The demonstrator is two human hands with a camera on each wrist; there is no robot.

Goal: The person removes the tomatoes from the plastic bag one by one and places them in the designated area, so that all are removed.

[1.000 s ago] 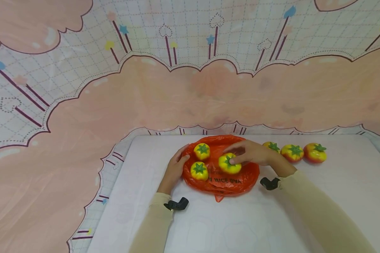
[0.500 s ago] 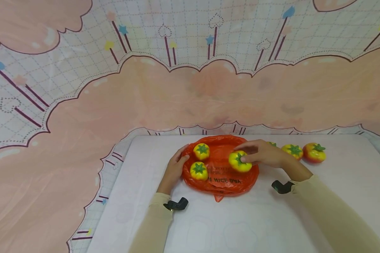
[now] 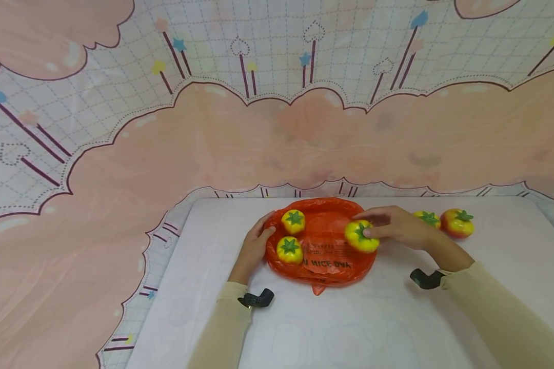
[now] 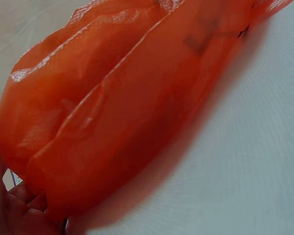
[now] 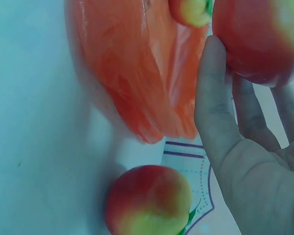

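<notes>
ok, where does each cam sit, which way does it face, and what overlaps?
Head: on the head, facing forward and down at the table, bag and backdrop; both sleeved forearms, left hand and right hand show.
Left wrist: on the left wrist, facing the bag's outer side; part of the left hand shows at lower left.
Right wrist: on the right wrist, facing the held fruit, bag and a loose fruit; the right hand shows.
Shared: head and right wrist both show the held fruit; all three show the bag.
</notes>
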